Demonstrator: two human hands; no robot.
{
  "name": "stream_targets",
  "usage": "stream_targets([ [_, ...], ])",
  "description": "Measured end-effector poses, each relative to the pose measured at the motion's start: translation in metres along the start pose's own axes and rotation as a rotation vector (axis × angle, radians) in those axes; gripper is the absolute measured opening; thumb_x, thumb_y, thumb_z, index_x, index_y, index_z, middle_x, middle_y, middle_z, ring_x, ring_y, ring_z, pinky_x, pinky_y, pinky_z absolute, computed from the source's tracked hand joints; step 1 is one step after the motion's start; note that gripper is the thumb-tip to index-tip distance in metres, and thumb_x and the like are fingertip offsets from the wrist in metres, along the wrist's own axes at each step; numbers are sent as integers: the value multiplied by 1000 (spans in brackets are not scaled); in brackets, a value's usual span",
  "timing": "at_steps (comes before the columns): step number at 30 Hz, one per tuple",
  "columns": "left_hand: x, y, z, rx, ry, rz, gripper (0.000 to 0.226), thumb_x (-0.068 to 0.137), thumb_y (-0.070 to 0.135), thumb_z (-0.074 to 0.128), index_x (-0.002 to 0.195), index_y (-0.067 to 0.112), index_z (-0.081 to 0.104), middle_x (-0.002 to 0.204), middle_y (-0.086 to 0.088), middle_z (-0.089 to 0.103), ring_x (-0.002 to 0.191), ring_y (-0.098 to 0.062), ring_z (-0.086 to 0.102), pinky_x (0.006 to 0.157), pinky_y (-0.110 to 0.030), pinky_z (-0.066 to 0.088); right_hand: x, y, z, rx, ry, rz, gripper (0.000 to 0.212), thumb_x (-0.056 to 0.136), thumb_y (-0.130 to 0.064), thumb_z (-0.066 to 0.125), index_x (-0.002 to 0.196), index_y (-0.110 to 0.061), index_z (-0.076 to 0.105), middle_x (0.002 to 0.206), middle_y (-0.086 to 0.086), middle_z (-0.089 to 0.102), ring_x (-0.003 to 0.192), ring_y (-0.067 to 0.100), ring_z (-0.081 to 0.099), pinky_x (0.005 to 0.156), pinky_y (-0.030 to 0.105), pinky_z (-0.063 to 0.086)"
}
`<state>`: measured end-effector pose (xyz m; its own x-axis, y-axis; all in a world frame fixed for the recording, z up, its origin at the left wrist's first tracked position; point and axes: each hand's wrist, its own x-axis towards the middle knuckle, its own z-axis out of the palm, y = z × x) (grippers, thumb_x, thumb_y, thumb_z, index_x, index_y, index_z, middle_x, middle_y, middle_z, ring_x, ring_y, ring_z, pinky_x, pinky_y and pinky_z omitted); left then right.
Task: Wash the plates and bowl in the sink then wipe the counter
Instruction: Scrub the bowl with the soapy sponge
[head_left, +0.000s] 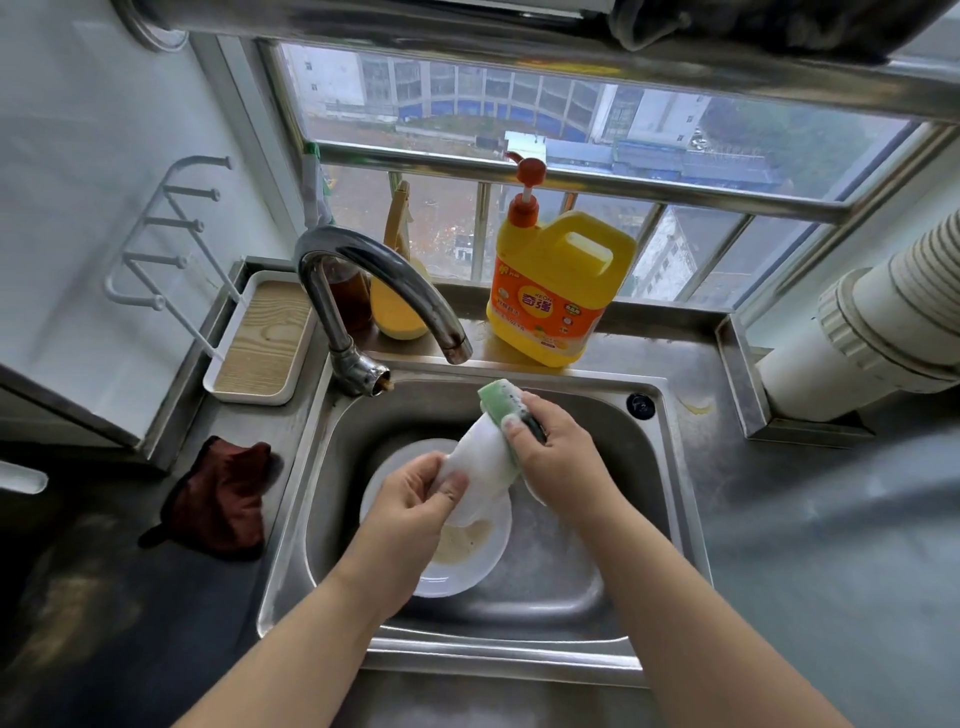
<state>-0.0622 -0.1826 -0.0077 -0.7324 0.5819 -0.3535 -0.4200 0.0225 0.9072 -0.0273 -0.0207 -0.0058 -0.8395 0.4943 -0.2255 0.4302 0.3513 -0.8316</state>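
You are holding a white bowl (480, 457) tilted over the middle of the sink (613, 561); your left hand (415, 499) is pinching its lower rim with curled fingers. Your right hand (558, 452) is gripping a green sponge (498, 408) and pressing it against the bowl's upper edge. A white plate (457, 566) with brownish residue is lying on the sink floor beneath. A dark red cloth (223, 499) is lying on the counter (805, 545) by the sink's left edge, and a yellow detergent bottle (558, 291) is standing at the back edge.
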Motion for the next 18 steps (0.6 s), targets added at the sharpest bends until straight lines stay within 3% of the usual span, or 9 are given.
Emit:
stream_targets([
  [2,2,0,-4,-15,3,-6,29,86,22,56,104,1,65,90,-14,70,85,-25,65,83,-40,52,-12,-2,3,-62,17,-99,43,95,-24,54,137,-20,51,145,-4,43,130,17,38,112,34,31],
  [6,4,-3,-7,-42,-5,-19,21,94,12,49,106,6,65,89,-7,72,81,-15,67,70,-24,53,-40,-10,18,-280,18,-365,44,92,-32,53,136,-30,51,151,-8,32,124,16,29,101,24,23],
  [8,2,-3,-8,-42,-13,-12,23,97,10,46,110,8,65,92,-6,73,83,-12,67,69,-21,52,-42,-10,21,-291,8,-395,44,91,-32,54,135,-34,51,150,-11,31,122,13,27,99,22,21],
  [11,-1,-3,-8,-61,-20,-4,21,96,12,49,106,4,65,88,-6,72,81,-13,67,69,-21,53,-29,-9,15,-145,-20,-247,44,93,-26,58,135,-32,51,142,-21,34,121,7,26,100,19,20],
  [14,-6,-3,-9,-115,-35,-1,20,87,18,54,97,6,66,85,-6,71,81,-16,66,74,-26,54,-16,-10,4,131,-44,-85,35,94,-19,56,127,-29,57,130,-19,47,120,8,44,95,14,34],
  [16,-8,-2,-11,-181,-49,-13,14,84,18,56,81,14,70,82,-5,69,79,-16,65,73,-28,55,-15,-9,0,327,-80,50,29,95,-18,54,118,-35,58,119,-11,60,110,9,56,91,18,45],
  [18,-8,-1,-12,-251,-49,-39,16,85,20,65,69,20,70,82,-5,68,79,-17,65,73,-30,55,-15,-5,-1,469,-94,211,30,96,-17,53,123,-30,60,113,-5,66,103,13,61,91,29,51],
])
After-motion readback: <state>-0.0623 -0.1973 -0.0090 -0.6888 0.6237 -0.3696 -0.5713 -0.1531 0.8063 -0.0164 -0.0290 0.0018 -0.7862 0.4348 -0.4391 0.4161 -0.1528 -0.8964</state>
